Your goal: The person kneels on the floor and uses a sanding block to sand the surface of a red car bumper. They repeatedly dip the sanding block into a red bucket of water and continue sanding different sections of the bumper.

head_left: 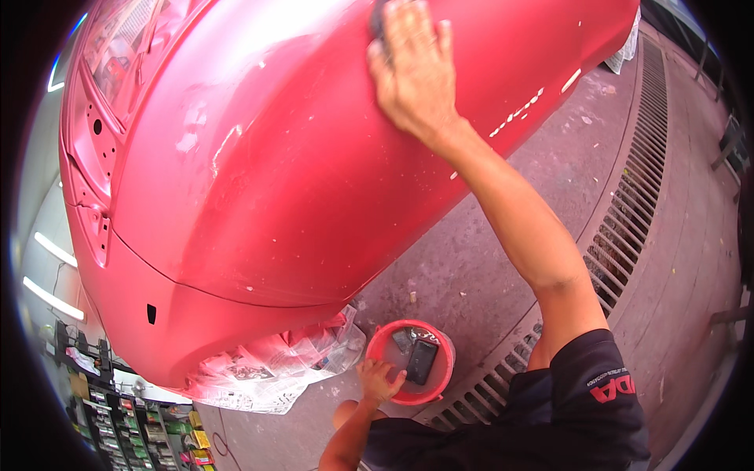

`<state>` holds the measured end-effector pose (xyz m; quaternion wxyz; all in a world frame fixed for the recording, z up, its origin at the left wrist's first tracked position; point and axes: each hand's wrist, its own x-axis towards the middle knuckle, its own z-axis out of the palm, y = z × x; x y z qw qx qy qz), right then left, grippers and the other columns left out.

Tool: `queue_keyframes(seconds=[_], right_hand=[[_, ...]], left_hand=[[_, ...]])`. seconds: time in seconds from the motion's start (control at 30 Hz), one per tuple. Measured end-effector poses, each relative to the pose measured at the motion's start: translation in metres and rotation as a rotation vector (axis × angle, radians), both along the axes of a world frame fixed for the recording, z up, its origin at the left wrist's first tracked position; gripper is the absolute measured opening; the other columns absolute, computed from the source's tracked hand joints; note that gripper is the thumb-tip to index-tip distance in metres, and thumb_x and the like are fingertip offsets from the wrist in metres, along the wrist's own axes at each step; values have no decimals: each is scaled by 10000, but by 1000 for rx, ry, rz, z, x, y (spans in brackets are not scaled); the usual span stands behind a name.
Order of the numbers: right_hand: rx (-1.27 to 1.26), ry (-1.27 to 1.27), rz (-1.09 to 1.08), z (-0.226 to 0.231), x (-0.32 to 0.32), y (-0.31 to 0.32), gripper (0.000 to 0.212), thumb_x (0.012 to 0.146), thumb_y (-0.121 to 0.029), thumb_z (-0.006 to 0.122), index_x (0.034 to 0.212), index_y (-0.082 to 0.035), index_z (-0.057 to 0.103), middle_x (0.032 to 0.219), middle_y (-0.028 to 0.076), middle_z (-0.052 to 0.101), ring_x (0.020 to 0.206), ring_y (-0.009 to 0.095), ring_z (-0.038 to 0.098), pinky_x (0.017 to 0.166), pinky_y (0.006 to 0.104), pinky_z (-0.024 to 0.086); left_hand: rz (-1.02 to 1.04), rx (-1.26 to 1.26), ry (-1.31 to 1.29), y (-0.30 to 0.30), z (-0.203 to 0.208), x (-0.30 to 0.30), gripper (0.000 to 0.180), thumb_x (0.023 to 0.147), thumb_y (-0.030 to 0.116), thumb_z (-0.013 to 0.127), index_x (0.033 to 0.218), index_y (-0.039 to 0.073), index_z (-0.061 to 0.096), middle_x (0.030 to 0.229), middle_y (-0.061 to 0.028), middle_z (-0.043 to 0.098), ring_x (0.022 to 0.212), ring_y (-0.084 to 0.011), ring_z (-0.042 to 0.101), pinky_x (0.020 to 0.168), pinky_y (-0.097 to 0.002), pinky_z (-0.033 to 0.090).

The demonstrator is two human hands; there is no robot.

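A red car body panel (314, 204) with a dull surface, pale patches and chips fills the upper middle. My right hand (415, 67) lies over its upper part, fingers together and stretched forward. Under the fingers, a dark pad (378, 22) shows only along their left side; the rest is covered by the hand. My left hand (380, 381) is low in the view at the left rim of a red bucket (448, 367), with its fingers apart and nothing visible in them. Inside the bucket are a black rectangular block (422, 361) and a smaller grey piece (402, 339) in cloudy liquid.
Newspaper (314, 357) covers the wheel area below the panel, and more paper (623, 55) hangs at the far right end. A metal drain grate (620, 228) curves along the concrete floor (503, 251). Shelves (118, 428) of bottles and cans stand at lower left.
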<state>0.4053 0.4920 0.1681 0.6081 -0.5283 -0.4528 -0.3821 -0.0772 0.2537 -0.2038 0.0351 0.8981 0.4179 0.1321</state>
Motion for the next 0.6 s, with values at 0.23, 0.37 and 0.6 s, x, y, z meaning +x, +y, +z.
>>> queue_keyframes(seconds=[0.23, 0.37, 0.6], right_hand=[[37, -32, 20, 6, 25, -2, 559, 1059, -319, 553, 1539, -33, 553, 1654, 155, 481, 1572, 321, 393, 1273, 628, 245], [24, -124, 87, -1, 9, -9, 559, 1024, -281, 580, 1531, -48, 562, 1654, 140, 488, 1569, 321, 398, 1267, 635, 247], [14, -161, 174, -3, 1, -8, 640, 993, -292, 613, 1570, -36, 506, 1662, 151, 474, 1569, 315, 401, 1270, 620, 250]], left_hand=[[-19, 22, 24, 6, 1, 3, 352, 812, 484, 823, 892, 142, 796, 904, -33, 728, 1042, -276, 596, 986, -483, 385], [-12, 5, 34, 1, 3, 3, 361, 817, 487, 819, 895, 136, 799, 901, -36, 729, 1039, -279, 595, 990, -481, 384], [-4, 0, 39, 0, 2, 1, 367, 818, 494, 816, 896, 136, 803, 909, -35, 738, 1035, -277, 595, 992, -479, 384]])
